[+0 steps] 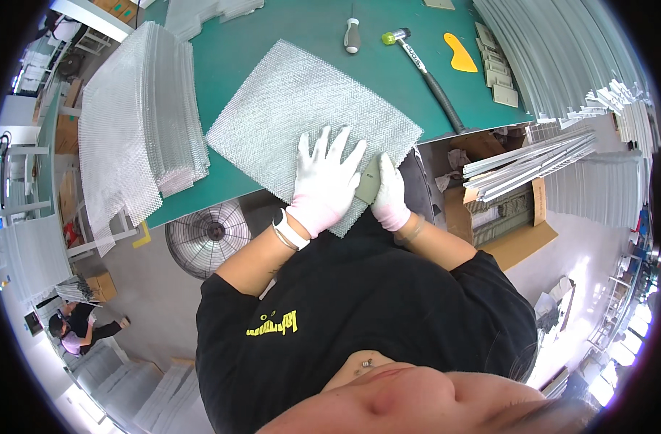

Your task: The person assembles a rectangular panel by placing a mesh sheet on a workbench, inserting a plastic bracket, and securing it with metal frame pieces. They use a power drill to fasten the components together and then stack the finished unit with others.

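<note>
A silver metal mesh sheet (pixel 272 108) lies turned at an angle on the green tabletop, its near corner reaching past the table's front edge. My left hand (pixel 324 177), in a white glove, rests flat on the mesh with its fingers spread. At the sheet's near right edge, my right hand (pixel 388 192), gloved too, grips a small grey-green flat block (pixel 368 181) against the mesh. The thumb side of my left hand is close to that block.
Stacked mesh sheets (pixel 128 116) stand at the left. Beyond lie a screwdriver (pixel 353 36), a mallet (pixel 431 83) and a yellow scraper (pixel 460 53). Long metal strips (pixel 533 163) and an open carton (pixel 511 217) are at the right. A floor fan (pixel 215 231) stands below; another person (pixel 81 325) sits far left.
</note>
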`<move>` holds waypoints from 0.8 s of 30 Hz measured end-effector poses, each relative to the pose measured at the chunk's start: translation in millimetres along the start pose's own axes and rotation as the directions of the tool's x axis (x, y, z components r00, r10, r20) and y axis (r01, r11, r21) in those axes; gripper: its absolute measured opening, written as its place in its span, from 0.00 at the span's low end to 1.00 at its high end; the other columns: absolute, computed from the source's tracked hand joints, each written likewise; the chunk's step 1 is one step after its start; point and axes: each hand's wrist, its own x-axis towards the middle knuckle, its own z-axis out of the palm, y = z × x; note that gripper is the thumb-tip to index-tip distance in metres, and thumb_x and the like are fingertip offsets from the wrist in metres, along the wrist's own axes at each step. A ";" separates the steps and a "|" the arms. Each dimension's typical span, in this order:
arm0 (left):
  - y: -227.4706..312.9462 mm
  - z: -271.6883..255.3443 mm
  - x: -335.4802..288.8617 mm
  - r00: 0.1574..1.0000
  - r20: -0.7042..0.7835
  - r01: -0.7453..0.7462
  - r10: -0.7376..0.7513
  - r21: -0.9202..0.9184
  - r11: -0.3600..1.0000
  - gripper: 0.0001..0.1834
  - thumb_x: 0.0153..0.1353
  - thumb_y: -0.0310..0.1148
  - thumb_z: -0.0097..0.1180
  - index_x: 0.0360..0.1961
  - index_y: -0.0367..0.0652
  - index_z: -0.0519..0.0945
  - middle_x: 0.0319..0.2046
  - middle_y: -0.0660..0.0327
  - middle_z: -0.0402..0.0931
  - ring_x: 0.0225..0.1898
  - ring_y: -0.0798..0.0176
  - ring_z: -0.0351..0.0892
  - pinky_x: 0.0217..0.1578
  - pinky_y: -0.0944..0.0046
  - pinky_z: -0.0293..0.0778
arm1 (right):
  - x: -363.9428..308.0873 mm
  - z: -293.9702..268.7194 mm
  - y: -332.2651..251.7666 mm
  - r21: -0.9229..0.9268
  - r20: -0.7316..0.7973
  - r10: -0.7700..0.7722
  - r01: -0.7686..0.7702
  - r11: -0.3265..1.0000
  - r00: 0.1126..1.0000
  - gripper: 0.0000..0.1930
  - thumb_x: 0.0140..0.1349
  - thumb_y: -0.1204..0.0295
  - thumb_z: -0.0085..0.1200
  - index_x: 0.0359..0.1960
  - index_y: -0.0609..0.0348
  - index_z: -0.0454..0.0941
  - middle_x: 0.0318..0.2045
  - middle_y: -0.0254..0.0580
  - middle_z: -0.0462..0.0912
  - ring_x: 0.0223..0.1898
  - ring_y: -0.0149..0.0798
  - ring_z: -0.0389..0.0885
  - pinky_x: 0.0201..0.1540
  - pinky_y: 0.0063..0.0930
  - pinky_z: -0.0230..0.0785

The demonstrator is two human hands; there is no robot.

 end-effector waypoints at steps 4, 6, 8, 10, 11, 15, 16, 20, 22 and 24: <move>-1.5 2.0 0.9 1.000 -0.002 -0.002 0.002 0.004 1.000 0.30 0.65 0.43 0.53 0.69 0.53 0.68 0.70 0.51 0.60 0.72 0.42 0.55 0.70 0.34 0.45 | -8.8 18.0 4.5 0.008 -0.028 -0.107 0.107 0.994 0.994 0.19 0.77 0.55 0.40 0.40 0.55 0.76 0.32 0.28 0.76 0.33 0.23 0.72 0.35 0.22 0.69; -2.1 1.6 1.4 1.000 -0.005 -0.004 0.004 0.003 1.000 0.30 0.65 0.43 0.54 0.69 0.53 0.68 0.70 0.51 0.60 0.72 0.42 0.55 0.70 0.34 0.45 | -8.8 14.0 8.6 0.000 -0.003 -0.116 0.116 0.993 0.993 0.20 0.78 0.53 0.37 0.43 0.54 0.76 0.35 0.29 0.77 0.36 0.24 0.74 0.39 0.22 0.71; -2.3 0.9 1.8 1.000 -0.011 -0.005 0.005 0.004 1.000 0.30 0.64 0.43 0.54 0.69 0.53 0.68 0.70 0.51 0.60 0.72 0.42 0.55 0.70 0.34 0.45 | -10.8 18.9 4.2 0.048 -0.035 -0.087 0.089 0.995 0.996 0.18 0.77 0.54 0.41 0.42 0.55 0.77 0.34 0.28 0.77 0.35 0.23 0.74 0.38 0.22 0.70; -1.9 2.1 2.1 1.000 -0.017 -0.007 0.007 0.005 1.000 0.30 0.64 0.42 0.54 0.68 0.53 0.69 0.70 0.51 0.60 0.72 0.42 0.55 0.70 0.34 0.45 | -7.7 16.0 3.5 0.042 -0.008 -0.043 0.044 0.998 0.999 0.16 0.76 0.56 0.45 0.42 0.56 0.77 0.34 0.28 0.77 0.35 0.23 0.74 0.38 0.21 0.70; -2.1 2.8 1.8 1.000 -0.019 -0.007 0.007 0.005 1.000 0.30 0.64 0.41 0.54 0.68 0.53 0.69 0.69 0.51 0.60 0.72 0.42 0.55 0.70 0.34 0.45 | -3.0 7.2 5.5 0.009 0.034 -0.011 0.010 1.000 0.999 0.15 0.75 0.57 0.47 0.43 0.56 0.77 0.35 0.27 0.77 0.35 0.23 0.74 0.39 0.21 0.70; -7.7 1.6 1.9 1.000 -0.021 -0.023 0.022 -0.049 0.999 0.29 0.64 0.39 0.53 0.67 0.52 0.69 0.69 0.51 0.61 0.71 0.41 0.55 0.70 0.34 0.46 | 7.4 -24.8 -21.5 -0.255 0.242 0.098 -0.034 0.966 0.965 0.16 0.70 0.60 0.56 0.49 0.61 0.78 0.39 0.29 0.81 0.41 0.24 0.77 0.44 0.21 0.72; -7.8 1.0 1.6 0.999 -0.031 -0.028 0.027 -0.065 0.997 0.29 0.64 0.38 0.53 0.67 0.51 0.70 0.68 0.51 0.61 0.71 0.41 0.55 0.70 0.34 0.46 | 6.2 -19.5 -27.9 -0.111 0.171 -0.004 0.023 0.994 0.985 0.18 0.70 0.60 0.57 0.49 0.64 0.78 0.38 0.32 0.82 0.39 0.25 0.78 0.42 0.21 0.72; -11.7 -0.3 0.9 0.998 -0.051 -0.040 0.035 -0.108 0.993 0.27 0.63 0.35 0.52 0.65 0.50 0.72 0.67 0.50 0.63 0.70 0.41 0.56 0.70 0.35 0.48 | 17.6 -48.0 -46.1 -0.219 0.300 0.116 -0.050 0.974 0.947 0.12 0.68 0.64 0.60 0.43 0.60 0.76 0.35 0.35 0.81 0.33 0.27 0.79 0.38 0.21 0.71; -20.7 -0.7 2.1 0.997 -0.046 -0.071 0.064 -0.175 0.982 0.27 0.62 0.33 0.51 0.64 0.49 0.73 0.67 0.50 0.64 0.70 0.41 0.57 0.70 0.36 0.49 | 19.2 -48.3 -49.1 -0.060 0.342 0.204 -0.195 0.979 0.917 0.11 0.67 0.66 0.60 0.42 0.58 0.76 0.35 0.35 0.81 0.34 0.28 0.80 0.38 0.22 0.72; -32.9 -1.6 3.0 0.995 -0.030 -0.096 0.091 -0.246 0.964 0.27 0.60 0.32 0.51 0.64 0.49 0.74 0.68 0.50 0.64 0.70 0.41 0.58 0.70 0.38 0.49 | 23.2 -54.6 -48.0 0.046 0.424 0.254 -0.301 0.952 0.869 0.10 0.67 0.67 0.61 0.44 0.57 0.75 0.35 0.35 0.81 0.34 0.29 0.80 0.39 0.25 0.72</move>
